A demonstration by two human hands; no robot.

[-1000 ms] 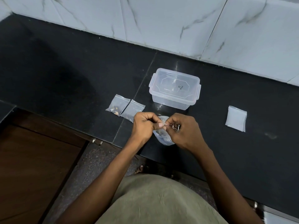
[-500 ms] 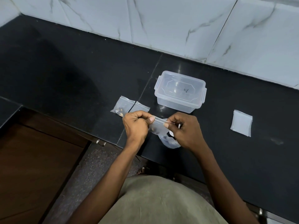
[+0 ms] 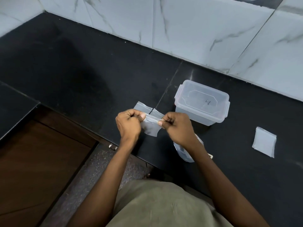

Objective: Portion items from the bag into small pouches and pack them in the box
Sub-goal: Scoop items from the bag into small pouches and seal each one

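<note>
The worktop [image 3: 65,71] carries the box [image 3: 202,104], lid on. The bag [image 3: 186,150] lies nearer the person than the box, under the right wrist. In front of the box a small pouch [image 3: 150,126] is held, its top edge running left–right, one end pinched in each grip: left hand [image 3: 129,124], right hand [image 3: 177,126]

– what's your work sitting on?
– you've got a black stone counter [image 3: 82,66] against a marbled tile wall.
– and directly on it?
– your lidded clear box [image 3: 202,104], two small pouches [image 3: 141,107] side by side left of it, a stack of empty pouches [image 3: 264,141] off to your right, and the plastic bag [image 3: 185,152] near the front edge.
</note>
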